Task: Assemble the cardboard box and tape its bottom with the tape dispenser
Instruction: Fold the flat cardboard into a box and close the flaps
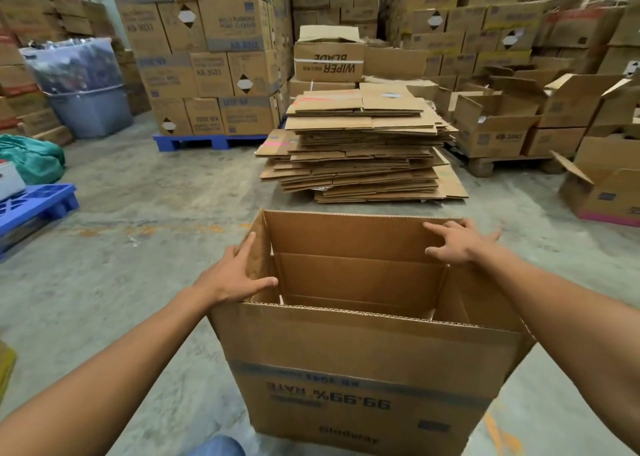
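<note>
While the cardboard box (363, 369) stands open-topped on the rough grey concrete floor (138, 282), its corrugated edges bare and its print upside down on the near wall, the left hand (235, 277) straddles the box's left flap, thumb inside and fingers outside, holding it. The right hand (460, 242) lies spread with straight fingers against the box's far right corner, gripping nothing. Beyond the box sits a ragged stack of flattened cardboard sheets (360, 150).

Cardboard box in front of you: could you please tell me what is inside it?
Inside the cardboard box only bare walls and folded flaps show; its near wall hides most of the bottom.
</note>
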A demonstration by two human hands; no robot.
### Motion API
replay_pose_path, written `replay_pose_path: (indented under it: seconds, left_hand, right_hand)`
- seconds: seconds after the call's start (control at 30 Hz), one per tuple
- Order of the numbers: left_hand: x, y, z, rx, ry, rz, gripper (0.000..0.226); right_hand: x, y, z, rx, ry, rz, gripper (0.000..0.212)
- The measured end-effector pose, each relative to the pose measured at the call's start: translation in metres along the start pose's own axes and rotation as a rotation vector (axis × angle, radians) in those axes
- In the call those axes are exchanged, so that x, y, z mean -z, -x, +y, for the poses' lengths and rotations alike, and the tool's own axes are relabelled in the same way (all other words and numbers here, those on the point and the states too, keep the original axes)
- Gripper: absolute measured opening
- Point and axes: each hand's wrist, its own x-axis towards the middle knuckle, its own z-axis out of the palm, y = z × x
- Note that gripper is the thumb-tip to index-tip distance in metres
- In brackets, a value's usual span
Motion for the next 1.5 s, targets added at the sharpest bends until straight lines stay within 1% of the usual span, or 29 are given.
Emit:
replay_pose_path:
  seconds: [0.03, 0.1, 0.2, 0.27, 0.33, 0.4, 0.5, 0.6, 0.7, 0.77, 0.83, 0.9, 0.97, 1.07, 1.1, 1.17, 1.23, 1.27, 1.37, 1.4, 1.43, 1.47, 1.5]
  left_hand:
    - [0.0, 0.002, 0.0, -0.02, 0.009, -0.018, 0.13]
    - [0.002, 0.005, 0.0, -0.048, 0.04, -0.053, 0.136]
    - [0.006, 0.009, -0.003, -0.095, 0.104, -0.107, 0.137]
    - [0.008, 0.012, -0.004, -0.096, 0.119, -0.147, 0.136]
    - [0.009, 0.014, -0.003, -0.081, 0.097, -0.187, 0.134]
    - [0.012, 0.016, 0.002, -0.09, 0.054, -0.225, 0.134]
    - [0.006, 0.022, 0.012, -0.208, -0.014, -0.293, 0.138]
    - [-0.024, 0.03, 0.032, -0.285, -0.045, -0.378, 0.132]
    - [-0.043, 0.026, 0.053, -0.267, 0.062, -0.465, 0.128]
    - [-0.04, 0.02, 0.065, -0.239, 0.088, -0.528, 0.119]
    - [-0.037, 0.015, 0.075, -0.206, 0.034, -0.602, 0.111]
    - [-0.038, 0.013, 0.082, -0.167, -0.025, -0.69, 0.109]
    - [-0.042, 0.012, 0.089, -0.126, -0.045, -0.761, 0.104]
    - [-0.051, 0.01, 0.094, -0.069, -0.073, -0.857, 0.096]
    - [-0.056, 0.008, 0.095, -0.063, -0.108, -0.884, 0.094]
    - [-0.069, 0.004, 0.093, -0.095, -0.263, -0.899, 0.09]
    - [-0.086, 0.004, 0.087, -0.16, -0.443, -0.821, 0.087]
    - [-0.094, 0.005, 0.082, -0.182, -0.49, -0.76, 0.085]
    - [-0.118, 0.01, 0.063, -0.202, -0.503, -0.607, 0.081]
    - [-0.125, 0.011, 0.056, -0.206, -0.497, -0.572, 0.08]
    - [-0.129, 0.012, 0.052, -0.211, -0.484, -0.542, 0.079]
    - [-0.132, 0.012, 0.049, -0.214, -0.465, -0.519, 0.078]
    - [-0.134, 0.011, 0.047, -0.216, -0.445, -0.503, 0.078]
  right_hand:
    - [0.001, -0.005, -0.001, 0.017, -0.042, -0.032, 0.081]
    - [0.004, -0.012, -0.007, 0.049, -0.114, -0.084, 0.086]
    - [0.013, -0.016, -0.016, 0.012, -0.352, -0.128, 0.083]
    - [0.014, -0.022, -0.017, -0.004, -0.462, -0.132, 0.08]
    - [0.009, -0.028, -0.017, -0.038, -0.459, -0.117, 0.081]
    - [0.001, -0.032, -0.015, -0.098, -0.372, -0.104, 0.085]
    - [-0.002, -0.039, -0.017, -0.161, -0.291, -0.087, 0.093]
    - [-0.002, -0.045, -0.031, -0.16, -0.325, -0.144, 0.098]
    - [-0.006, -0.032, -0.053, -0.044, -0.448, -0.172, 0.09]
    - [-0.015, -0.017, -0.062, 0.048, -0.672, -0.134, 0.077]
    - [-0.031, -0.001, -0.064, 0.133, -0.867, -0.079, 0.061]
    - [-0.05, 0.013, -0.059, 0.132, -0.948, -0.085, 0.049]
    - [-0.064, 0.025, -0.054, 0.113, -0.919, -0.147, 0.046]
    - [-0.091, 0.035, -0.053, 0.116, -0.732, -0.198, 0.05]
    - [-0.099, 0.04, -0.055, 0.133, -0.658, -0.195, 0.052]
    - [-0.117, 0.047, -0.059, 0.158, -0.491, -0.166, 0.056]
    - [-0.134, 0.057, -0.06, 0.177, -0.316, -0.136, 0.063]
    - [-0.141, 0.062, -0.06, 0.187, -0.238, -0.122, 0.067]
    - [-0.15, 0.071, -0.061, 0.2, -0.065, -0.132, 0.089]
    - [-0.147, 0.071, -0.063, 0.196, -0.031, -0.161, 0.091]
    - [-0.14, 0.071, -0.065, 0.192, -0.027, -0.188, 0.086]
    - [-0.128, 0.071, -0.068, 0.195, -0.058, -0.18, 0.076]
    - [-0.114, 0.071, -0.072, 0.207, -0.116, -0.112, 0.064]
